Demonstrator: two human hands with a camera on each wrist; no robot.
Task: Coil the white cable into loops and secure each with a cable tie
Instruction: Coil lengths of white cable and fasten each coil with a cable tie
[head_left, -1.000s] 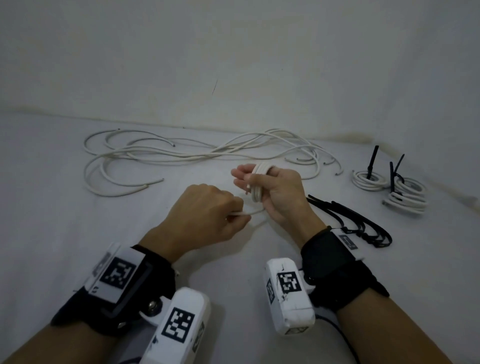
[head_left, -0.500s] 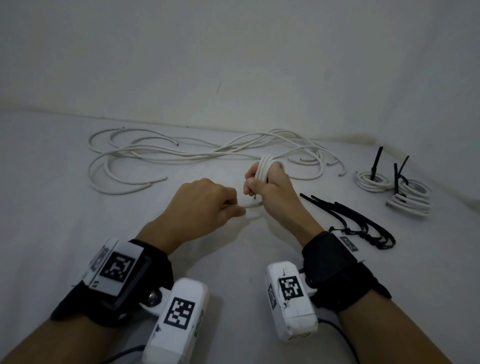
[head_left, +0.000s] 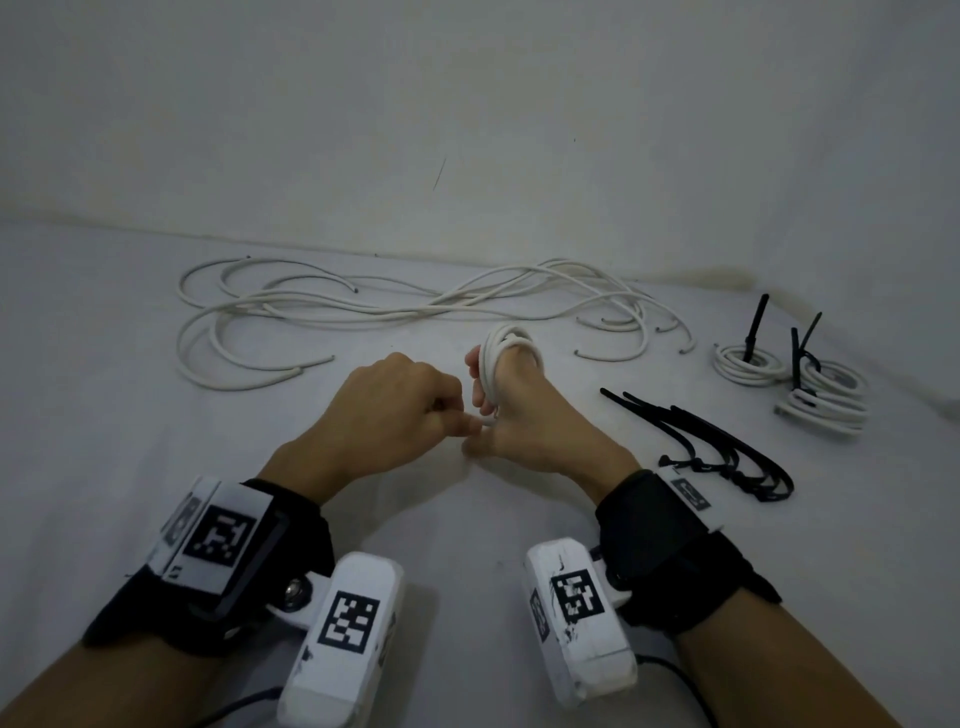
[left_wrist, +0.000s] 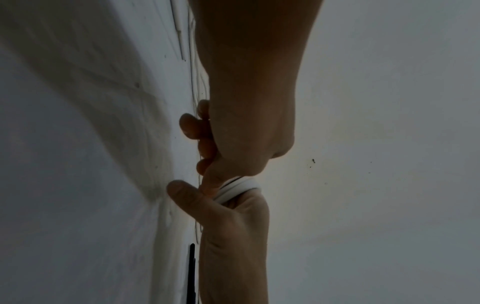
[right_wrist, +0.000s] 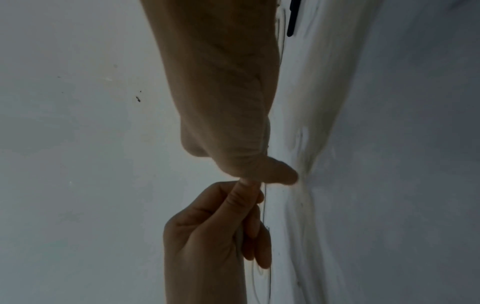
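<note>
We are holding a small coil of white cable (head_left: 506, 364) wound around the fingers of our right hand (head_left: 524, 410), with the loops wrapping over the back of the fingers and across the palm side. The right hand's fingers are curling through the coil and gripping it just above the worktop (head_left: 467, 525). From the left wrist view the same loops (left_wrist: 237, 188) are showing as a white band crossing the base of the right thumb.

Our left hand (head_left: 387, 410) is sitting just beside the right one, touching it, with its fingers clenched and its thumb and forefinger pinching the short free end of the cable (head_left: 485, 423) where it is leaving the coil. In the right wrist view the left hand's fingers (right_wrist: 244, 197) are pressing together at the tip against the right thumb.

Farther back on the worktop, a loose tangle of white cables (head_left: 395, 306) is lying spread out, well apart from our hands. To the right, a bundle of black cable ties (head_left: 717, 447) is lying near our right wrist. Beyond them, at the far right, two finished coils (head_left: 795, 379) are resting side by side, each with black tie tails sticking up.
</note>
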